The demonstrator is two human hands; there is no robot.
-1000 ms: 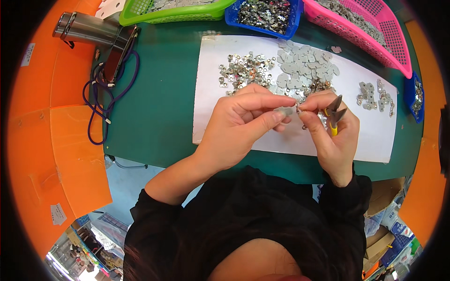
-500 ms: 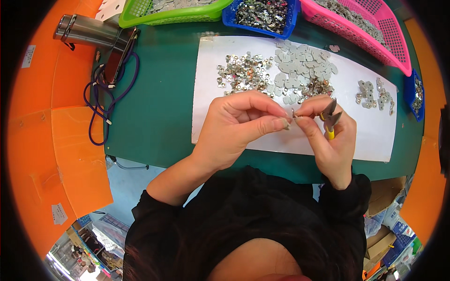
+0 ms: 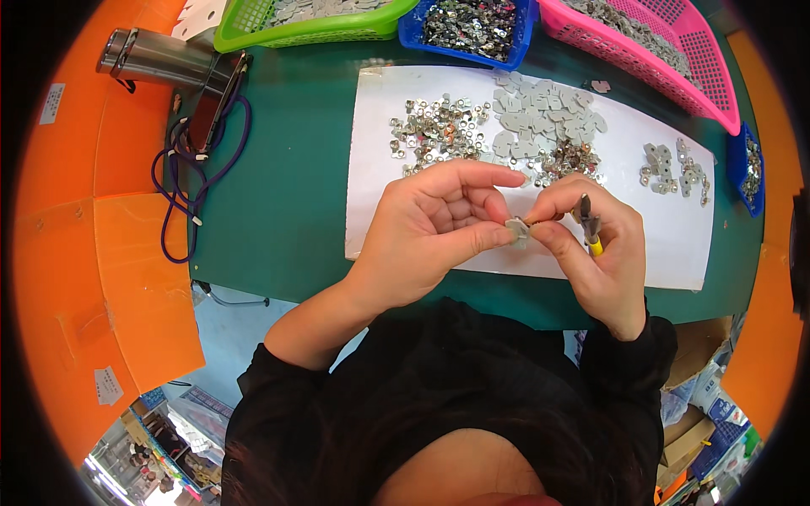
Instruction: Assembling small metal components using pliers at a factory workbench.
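Between thumb and fingers, my left hand (image 3: pixel 422 236) pinches a small grey flat plate (image 3: pixel 518 228) over the white sheet. Its index finger is raised above the plate. My right hand (image 3: pixel 609 270) meets it from the right, thumb and forefinger closed at the plate's edge; whatever tiny part they pinch is mostly hidden. Tucked in the same right hand are cutting pliers (image 3: pixel 588 221) with a yellow handle, jaws pointing up. Beyond the fingers lie a heap of grey plates (image 3: pixel 548 114), a pile of shiny metal clips (image 3: pixel 439 131) and a smaller pile of metal parts (image 3: pixel 569 158).
On the green table (image 3: pixel 278 211), the white sheet (image 3: pixel 380 202) also bears grouped parts (image 3: pixel 662 169) at right. Along the back stand a green basket (image 3: pixel 321 32), blue tray (image 3: pixel 468 55) and pink basket (image 3: pixel 641 72). A steel flask (image 3: pixel 160 57) and purple cord (image 3: pixel 221 173) lie left.
Both hands have moved slightly down; the grey plate now shows more plainly between them. My left index finger has lifted off, and the pliers have turned in my right hand.
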